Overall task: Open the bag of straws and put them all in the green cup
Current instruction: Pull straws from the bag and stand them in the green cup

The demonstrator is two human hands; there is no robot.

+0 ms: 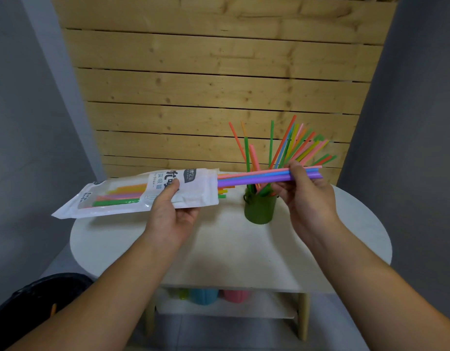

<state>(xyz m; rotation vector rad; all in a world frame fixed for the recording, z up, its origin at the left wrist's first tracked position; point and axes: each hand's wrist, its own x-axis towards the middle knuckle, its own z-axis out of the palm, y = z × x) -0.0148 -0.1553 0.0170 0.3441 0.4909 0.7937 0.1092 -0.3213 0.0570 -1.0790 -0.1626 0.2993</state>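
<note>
Two hands work above one white table point(231, 249). The left hand point(172, 211) clamps one straw bag point(193, 188), thumb on top. The right hand point(310, 198) pinches three straws point(257, 177) protruding from the bag. One green cup point(259, 211) on the table holds many fanned straws point(289, 145), too overlapped to count.

view: head-worn | faces: forward and down | range: near, over round table point(231, 247) | views: one

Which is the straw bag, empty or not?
Not empty. Straws show through the clear window of the bag, and the right hand grips a few only partly out of its open end.
</note>
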